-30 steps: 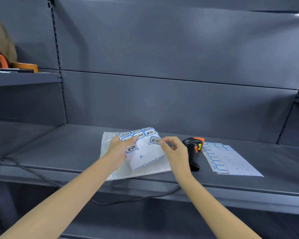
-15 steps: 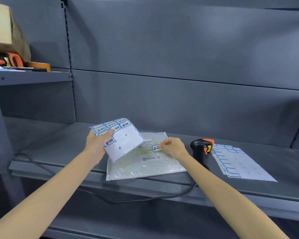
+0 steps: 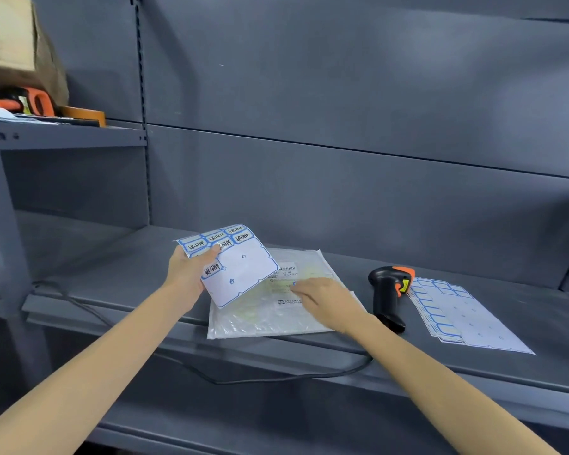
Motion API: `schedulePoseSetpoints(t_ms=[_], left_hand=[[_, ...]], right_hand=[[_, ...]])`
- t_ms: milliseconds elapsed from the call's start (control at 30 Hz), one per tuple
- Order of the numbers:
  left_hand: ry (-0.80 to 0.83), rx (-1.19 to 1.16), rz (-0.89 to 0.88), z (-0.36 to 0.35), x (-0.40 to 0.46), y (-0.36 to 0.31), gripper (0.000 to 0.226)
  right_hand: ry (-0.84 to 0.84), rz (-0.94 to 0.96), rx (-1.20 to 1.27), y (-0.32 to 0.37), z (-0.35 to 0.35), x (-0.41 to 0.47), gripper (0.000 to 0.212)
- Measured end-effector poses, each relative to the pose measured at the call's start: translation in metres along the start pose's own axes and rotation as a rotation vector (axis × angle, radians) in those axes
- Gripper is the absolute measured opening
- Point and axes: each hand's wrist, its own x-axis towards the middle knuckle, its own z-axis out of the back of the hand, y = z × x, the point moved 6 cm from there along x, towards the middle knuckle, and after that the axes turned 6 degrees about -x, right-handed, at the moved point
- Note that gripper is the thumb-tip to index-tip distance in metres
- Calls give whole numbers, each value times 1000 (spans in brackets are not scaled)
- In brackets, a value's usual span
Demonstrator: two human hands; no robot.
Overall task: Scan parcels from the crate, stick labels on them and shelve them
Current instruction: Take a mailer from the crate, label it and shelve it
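We see the parcel (image 3: pixel 266 310), a clear plastic mailer with a printed address slip, lying flat on the shelf (image 3: pixel 119 274) with its near edge at the shelf's front edge, about midway along it. Our left hand (image 3: pixel 186 279) holds the label sheet (image 3: pixel 237 267) raised and tilted above the parcel's left rear corner; the thumb lies curled across the sheet's face and the remaining fingers are hidden behind it. The sheet carries blue-bordered labels along its far edge and one near the thumb, and the rest of its face is bare backing. Our right hand (image 3: pixel 326 298) rests palm down on the right half of the parcel, fingers extended and pressing flat near the address slip; a small blue-edged label (image 3: pixel 294 284) shows at the fingertips, touching the parcel. The scanner (image 3: pixel 388 292), black with an orange cap, stands just right of the parcel, and its cable (image 3: pixel 276 377) hangs below the shelf's front edge. More sheets (image 3: pixel 457 315) lie flat toward the shelf's right end, just beside the scanner. On the upper shelf (image 3: pixel 69 134) at left sit a box (image 3: pixel 17 50), an orange tool (image 3: pixel 37 101) and a tape roll (image 3: pixel 86 113)
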Motion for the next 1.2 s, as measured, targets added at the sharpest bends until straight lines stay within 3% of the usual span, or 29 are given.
schedulePoseSetpoints(t_ms=[167, 233, 300, 400, 467, 533, 600, 700, 833, 933, 1000, 1100, 1200], left_hand=[[10, 2, 8, -5, -3, 2, 43], [25, 0, 17, -11, -6, 3, 44], [40, -1, 28, -17, -9, 4, 45], [103, 32, 48, -30, -16, 6, 46], [180, 73, 55, -45, -22, 9, 44], [233, 120, 40, -63, -29, 13, 41], [276, 166, -1, -84, -32, 15, 41], [307, 306, -61, -113, -34, 12, 41], [252, 729, -67, -116, -20, 16, 72], [-27, 1249, -34, -87, -8, 19, 80], [-199, 1422, 106, -63, -3, 19, 85], [-211, 1534, 241, -38, 2, 23, 86], [-104, 1489, 203, -33, 7, 30, 56]], right_hand=[[349, -29, 30, 8, 10, -11, 46], [457, -135, 180, 8, 15, -13, 53], [379, -283, 409, 1, 23, -8, 54], [135, -437, 796, -9, 42, -2, 55], [72, -470, 1111, -10, 51, 0, 50], [46, -418, 1228, -5, 63, -1, 38], [-21, -366, 1218, -6, 75, -2, 23], [-201, -393, 1214, -30, 95, -10, 18], [-424, -502, 1138, -93, 125, -42, 8], [-528, -649, 1044, -161, 133, -84, 5], [-591, -773, 1000, -199, 130, -116, 11], [-556, -980, 854, -246, 107, -163, 14], [-359, -1131, 638, -274, 75, -194, 18]])
